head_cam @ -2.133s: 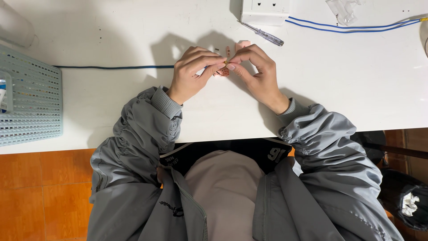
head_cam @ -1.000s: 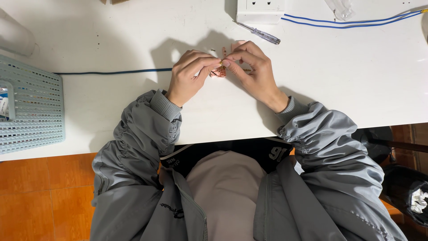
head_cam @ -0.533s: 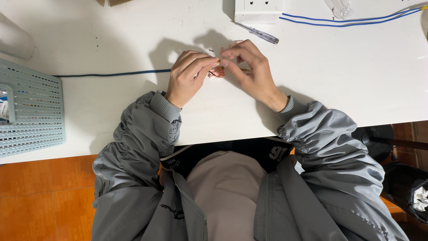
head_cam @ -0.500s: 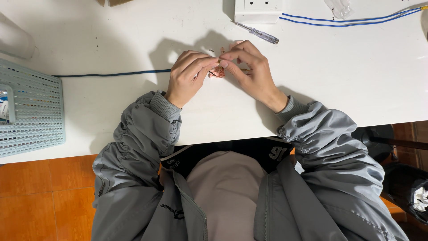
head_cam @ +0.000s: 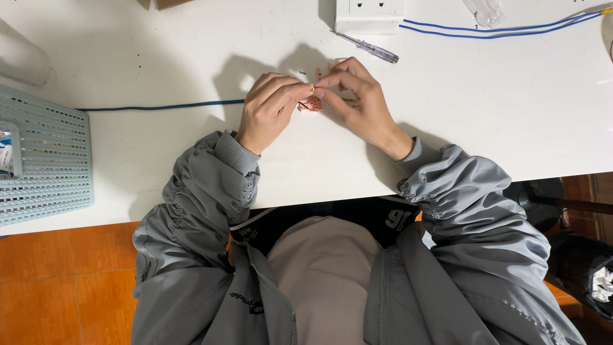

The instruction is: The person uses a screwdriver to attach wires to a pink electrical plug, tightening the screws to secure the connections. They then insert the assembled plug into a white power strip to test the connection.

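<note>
Left hand (head_cam: 271, 110): fingertips pinched together at the small piece, wrist resting on the white tabletop (head_cam: 159, 166).
Right hand (head_cam: 357, 102): thumb and forefinger closed narrowly, meeting the left grip tip to tip.
Small piece (head_cam: 311, 104): a tiny reddish-brown bundle with a yellowish bit at its top, held between both grips just above the tabletop; too small to tell its long axis or which way it points.
Blue cable (head_cam: 159, 106): lies flat, long axis left to right, running away from the left grip toward the basket side.
Screwdriver (head_cam: 372, 48): just beyond the right grip, lying aslant, tip toward the white socket block (head_cam: 369, 9).
Blue wire pair (head_cam: 504, 28): far right of the right grip, running sideways.
Mesh basket (head_cam: 51, 160): pale green, well apart to the left of the left grip, at the tabletop edge.
</note>
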